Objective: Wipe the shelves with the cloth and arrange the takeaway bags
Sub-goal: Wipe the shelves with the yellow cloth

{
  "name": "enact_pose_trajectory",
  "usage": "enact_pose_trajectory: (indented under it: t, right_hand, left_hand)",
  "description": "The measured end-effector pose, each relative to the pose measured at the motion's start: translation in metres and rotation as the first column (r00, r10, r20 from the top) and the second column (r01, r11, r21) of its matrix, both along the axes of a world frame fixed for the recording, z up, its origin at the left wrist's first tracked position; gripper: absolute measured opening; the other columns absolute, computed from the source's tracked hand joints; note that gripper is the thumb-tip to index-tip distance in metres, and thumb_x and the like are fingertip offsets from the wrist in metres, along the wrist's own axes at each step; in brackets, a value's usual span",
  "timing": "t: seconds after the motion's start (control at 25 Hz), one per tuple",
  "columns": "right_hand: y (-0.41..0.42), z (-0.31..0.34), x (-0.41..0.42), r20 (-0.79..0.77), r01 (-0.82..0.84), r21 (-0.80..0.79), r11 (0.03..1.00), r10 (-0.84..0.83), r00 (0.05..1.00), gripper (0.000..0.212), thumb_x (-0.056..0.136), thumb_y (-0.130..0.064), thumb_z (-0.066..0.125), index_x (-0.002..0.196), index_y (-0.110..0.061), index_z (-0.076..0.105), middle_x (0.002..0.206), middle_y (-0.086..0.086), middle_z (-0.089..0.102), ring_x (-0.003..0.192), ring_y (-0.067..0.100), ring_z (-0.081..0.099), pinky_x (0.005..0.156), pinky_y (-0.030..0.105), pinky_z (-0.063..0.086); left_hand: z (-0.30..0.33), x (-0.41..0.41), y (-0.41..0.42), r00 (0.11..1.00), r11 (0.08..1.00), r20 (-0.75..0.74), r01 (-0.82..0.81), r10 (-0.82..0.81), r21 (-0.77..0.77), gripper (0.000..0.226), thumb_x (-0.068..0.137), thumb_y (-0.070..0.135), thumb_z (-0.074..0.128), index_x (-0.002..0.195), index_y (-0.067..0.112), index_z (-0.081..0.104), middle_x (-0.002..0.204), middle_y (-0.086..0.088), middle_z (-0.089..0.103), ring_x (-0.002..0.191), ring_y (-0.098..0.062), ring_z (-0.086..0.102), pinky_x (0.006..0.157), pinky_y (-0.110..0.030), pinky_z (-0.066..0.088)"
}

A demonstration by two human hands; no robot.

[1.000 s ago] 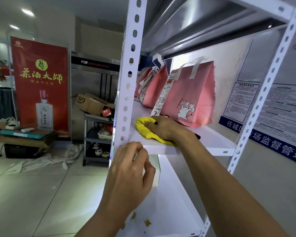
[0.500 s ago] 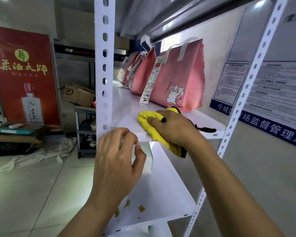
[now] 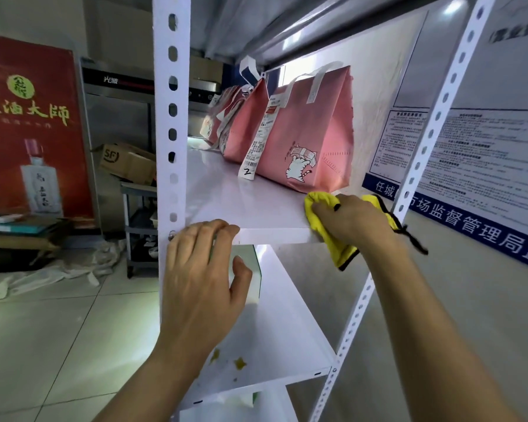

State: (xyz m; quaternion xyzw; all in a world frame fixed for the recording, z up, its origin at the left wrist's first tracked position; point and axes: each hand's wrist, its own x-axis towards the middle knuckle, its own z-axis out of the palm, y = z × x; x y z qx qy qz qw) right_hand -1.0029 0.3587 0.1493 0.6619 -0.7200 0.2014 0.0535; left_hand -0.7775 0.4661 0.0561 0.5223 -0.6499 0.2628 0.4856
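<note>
A white metal shelf holds several pink takeaway bags in a row toward the back, the nearest with a cat drawing and a receipt marked 2. My right hand grips a yellow cloth at the shelf's front right corner, just in front of the nearest bag; part of the cloth hangs over the edge. My left hand holds the shelf's front edge beside the left upright post, fingers curled over it.
The lower shelf carries yellowish stains. A perforated right post stands before a wall with notice posters. At left are a red banner, a cardboard box on a cart, and tiled floor.
My right hand has slid the yellow cloth rightward along the shelf's front, from near the left post to the right corner. The left hand stays on the shelf edge.
</note>
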Motion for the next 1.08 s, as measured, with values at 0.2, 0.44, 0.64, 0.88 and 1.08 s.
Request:
enact_pose_trajectory:
  t: [0.2, 0.44, 0.64, 0.88, 1.08]
  right_hand:
    - [-0.003, 0.021, 0.001, 0.039, -0.044, 0.131, 0.990, 0.039, 0.998, 0.051, 0.103, -0.049, 0.036, 0.132, -0.015, 0.058, 0.132, 0.013, 0.062, 0.118, 0.032, 0.056, 0.089, 0.036, 0.042]
    - [0.042, -0.008, 0.021, 0.091, -0.198, -0.090, 0.976, 0.206, 0.974, 0.037, 0.101, -0.049, 0.041, 0.111, -0.021, 0.063, 0.105, 0.009, 0.067, 0.104, 0.034, 0.059, 0.089, 0.044, 0.048]
    - [0.054, -0.004, 0.090, -0.026, -0.371, -0.173, 0.912, 0.373, 0.928, 0.036, 0.102, -0.047, 0.043, 0.109, -0.019, 0.063, 0.102, 0.011, 0.068, 0.102, 0.034, 0.057, 0.084, 0.041, 0.045]
    - [0.052, -0.023, 0.125, -0.043, -0.406, -0.409, 0.818, 0.427, 0.903, 0.035, 0.096, -0.052, 0.051, 0.089, -0.021, 0.066, 0.081, 0.003, 0.065, 0.086, 0.029, 0.058, 0.071, 0.037, 0.037]
    - [0.031, -0.021, 0.042, 0.153, -0.049, -0.406, 0.913, 0.121, 0.981, 0.042, 0.098, -0.050, 0.049, 0.091, -0.014, 0.070, 0.083, 0.015, 0.066, 0.086, 0.039, 0.058, 0.073, 0.038, 0.035]
  left_hand:
    - [0.000, -0.005, -0.002, 1.000, 1.000, 0.009, 0.005, -0.005, 0.007, 0.042, 0.086, 0.015, 0.054, 0.126, 0.005, 0.062, 0.122, -0.011, 0.062, 0.114, -0.031, 0.052, 0.106, -0.041, 0.034]
    - [-0.001, 0.005, 0.007, 0.981, 0.986, -0.105, 0.165, -0.161, 0.026, 0.046, 0.082, 0.015, 0.054, 0.127, 0.005, 0.058, 0.124, -0.010, 0.058, 0.118, -0.029, 0.052, 0.107, -0.034, 0.036]
    - [0.006, 0.013, 0.011, 0.944, 0.961, -0.207, 0.272, -0.256, 0.052, 0.051, 0.083, 0.019, 0.049, 0.132, 0.007, 0.051, 0.140, -0.014, 0.043, 0.120, -0.030, 0.051, 0.092, -0.043, 0.050]
    - [0.001, 0.008, 0.008, 0.939, 0.964, -0.225, 0.265, -0.261, -0.013, 0.044, 0.087, 0.019, 0.049, 0.127, 0.001, 0.055, 0.133, -0.018, 0.049, 0.117, -0.033, 0.054, 0.094, -0.039, 0.049]
    - [-0.001, 0.009, 0.005, 0.970, 0.981, -0.145, 0.196, -0.193, 0.004, 0.034, 0.086, 0.012, 0.052, 0.118, 0.003, 0.058, 0.122, -0.016, 0.055, 0.107, -0.034, 0.055, 0.092, -0.041, 0.046]
